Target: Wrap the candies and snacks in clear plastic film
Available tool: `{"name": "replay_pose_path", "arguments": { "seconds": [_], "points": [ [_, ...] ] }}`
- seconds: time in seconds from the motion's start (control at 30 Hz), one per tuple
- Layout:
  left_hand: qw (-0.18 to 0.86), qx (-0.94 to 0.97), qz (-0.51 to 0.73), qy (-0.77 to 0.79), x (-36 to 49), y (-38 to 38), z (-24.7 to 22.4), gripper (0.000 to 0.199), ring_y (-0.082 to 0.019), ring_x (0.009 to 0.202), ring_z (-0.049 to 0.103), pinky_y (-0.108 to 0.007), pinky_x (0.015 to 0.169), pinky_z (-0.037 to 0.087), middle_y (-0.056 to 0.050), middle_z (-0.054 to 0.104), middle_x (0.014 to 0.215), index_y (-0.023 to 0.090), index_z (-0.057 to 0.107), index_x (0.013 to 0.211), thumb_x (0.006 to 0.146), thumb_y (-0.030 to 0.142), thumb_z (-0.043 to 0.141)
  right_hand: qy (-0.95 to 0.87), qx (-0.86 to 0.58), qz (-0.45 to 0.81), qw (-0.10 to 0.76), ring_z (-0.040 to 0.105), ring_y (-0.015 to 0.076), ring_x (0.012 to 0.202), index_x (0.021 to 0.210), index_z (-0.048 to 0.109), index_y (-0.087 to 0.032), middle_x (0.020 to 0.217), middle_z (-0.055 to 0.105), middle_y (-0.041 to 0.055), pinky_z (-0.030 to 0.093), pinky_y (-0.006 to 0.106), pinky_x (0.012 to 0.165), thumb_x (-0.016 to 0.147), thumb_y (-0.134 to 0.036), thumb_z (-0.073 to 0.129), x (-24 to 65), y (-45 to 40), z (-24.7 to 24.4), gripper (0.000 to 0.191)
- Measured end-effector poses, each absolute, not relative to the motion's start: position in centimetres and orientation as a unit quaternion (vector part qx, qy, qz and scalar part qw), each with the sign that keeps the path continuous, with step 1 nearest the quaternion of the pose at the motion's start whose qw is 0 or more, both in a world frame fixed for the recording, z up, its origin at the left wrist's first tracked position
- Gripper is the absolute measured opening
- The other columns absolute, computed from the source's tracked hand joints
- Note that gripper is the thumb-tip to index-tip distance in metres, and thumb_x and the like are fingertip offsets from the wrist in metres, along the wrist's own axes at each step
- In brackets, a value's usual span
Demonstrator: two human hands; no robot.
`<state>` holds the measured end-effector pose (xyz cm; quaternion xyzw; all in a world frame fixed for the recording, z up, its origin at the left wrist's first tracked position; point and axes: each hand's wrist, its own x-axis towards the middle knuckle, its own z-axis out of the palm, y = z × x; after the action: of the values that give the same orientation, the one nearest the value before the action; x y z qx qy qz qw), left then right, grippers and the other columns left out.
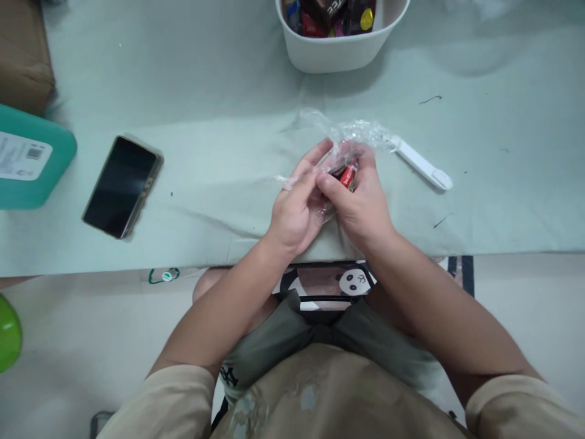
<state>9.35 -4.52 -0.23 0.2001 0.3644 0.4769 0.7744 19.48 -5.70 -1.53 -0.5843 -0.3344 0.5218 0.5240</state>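
Close together over the front of the table, both my hands grip a small red-and-dark packet (348, 177) bundled in crinkled clear plastic wrap (361, 131). My left hand (297, 213) is closed around the wrap from the left and below. Coming from the right, my right hand (368, 201) pinches the packet, its thumb lying across it. Fingers and film cover much of the packet, so its exact kind is hidden. Loose film spreads beyond the fingertips and touches the end of a slim white plastic tool (425, 164), possibly a cutter, on the table.
A white tub (338, 55) of colourful packets stands at the back. To the left lie a dark-screened phone (121, 186), a teal container (59, 146) with a label and a cardboard box (22, 55). The pale green tablecloth (219, 140) ends just before my lap.
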Motion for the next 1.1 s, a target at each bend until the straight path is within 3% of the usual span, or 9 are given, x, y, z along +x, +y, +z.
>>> {"name": "replay_pose_path", "arguments": {
  "seconds": [0.17,0.27,0.43,0.57,0.7,0.83,1.0,1.1],
  "points": [
    [0.763,0.186,0.464,0.411,8.8,-3.6,0.3,0.027,-0.020,0.143,0.057,-0.037,0.111,0.055,-0.001,0.072,0.135,0.024,0.064,0.118,0.106,0.029,0.040,-0.246,-0.536,0.568,0.574,0.064,0.0146,0.079,0.106,0.053,-0.028,0.090,0.063,-0.0036,0.061,0.033,0.080,0.070,-0.026,0.070,19.9,-5.1,-2.2,0.039],
    [0.756,0.175,0.467,0.424,8.4,-2.9,0.4,0.031,-0.023,0.144,0.056,-0.040,0.104,0.060,-0.001,0.066,0.145,0.026,0.063,0.119,0.107,0.032,0.035,-0.155,-0.492,0.637,0.573,0.059,0.0146,0.065,0.106,0.057,-0.027,0.084,0.062,-0.0021,0.059,0.033,0.063,0.069,-0.027,0.061,20.6,-5.1,-2.0,0.037],
    [0.743,0.176,0.514,0.392,7.6,-2.5,0.6,0.030,-0.023,0.146,0.054,-0.039,0.107,0.058,-0.002,0.066,0.144,0.025,0.064,0.116,0.106,0.031,0.036,-0.092,-0.434,0.718,0.536,0.070,0.0237,0.079,0.109,0.060,-0.022,0.092,0.072,0.0062,0.065,0.042,0.066,0.074,-0.038,0.054,21.2,-5.3,-0.7,0.039],
    [0.748,0.195,0.535,0.341,7.0,-2.4,1.8,0.031,-0.023,0.146,0.053,-0.039,0.111,0.054,-0.001,0.073,0.130,0.024,0.066,0.114,0.107,0.026,0.035,-0.031,-0.393,0.773,0.497,0.072,0.0192,0.077,0.105,0.060,-0.021,0.090,0.072,0.0029,0.066,0.034,0.061,0.079,-0.042,0.063,20.6,-5.5,0.1,0.034],
    [0.769,0.192,0.536,0.290,6.7,-1.8,2.9,0.040,-0.019,0.130,0.067,-0.033,0.103,0.058,0.001,0.076,0.116,0.024,0.069,0.104,0.109,0.026,0.029,-0.035,-0.399,0.791,0.463,0.069,0.0110,0.066,0.102,0.061,-0.021,0.082,0.070,-0.0030,0.061,0.020,0.052,0.075,-0.025,0.078,19.7,-5.7,0.0,0.032],
    [0.759,0.175,0.569,0.265,5.8,-0.7,3.4,0.044,-0.012,0.108,0.073,-0.025,0.091,0.058,0.003,0.076,0.112,0.022,0.070,0.098,0.110,0.024,0.029,-0.045,-0.401,0.809,0.426,0.073,0.0132,0.072,0.105,0.061,-0.020,0.082,0.072,-0.0018,0.059,0.017,0.049,0.069,-0.009,0.076,19.4,-5.6,-0.2,0.040],
    [0.715,0.177,0.593,0.325,4.3,0.5,2.6,0.045,-0.012,0.136,0.060,-0.025,0.098,0.057,0.009,0.073,0.129,0.030,0.071,0.096,0.109,0.023,0.028,-0.036,-0.343,0.829,0.440,0.075,0.0155,0.080,0.104,0.061,-0.019,0.090,0.075,0.0006,0.065,0.021,0.061,0.067,-0.015,0.071,19.0,-5.5,-0.1,0.038],
    [0.735,0.137,0.584,0.316,3.7,0.8,2.0,0.042,-0.013,0.136,0.060,-0.027,0.097,0.059,0.009,0.073,0.126,0.028,0.068,0.092,0.109,0.029,0.030,-0.031,-0.347,0.827,0.442,0.075,0.0176,0.079,0.106,0.060,-0.021,0.090,0.075,0.0017,0.065,0.024,0.062,0.065,-0.020,0.070,18.7,-5.5,-0.1,0.042]
  ]
}}
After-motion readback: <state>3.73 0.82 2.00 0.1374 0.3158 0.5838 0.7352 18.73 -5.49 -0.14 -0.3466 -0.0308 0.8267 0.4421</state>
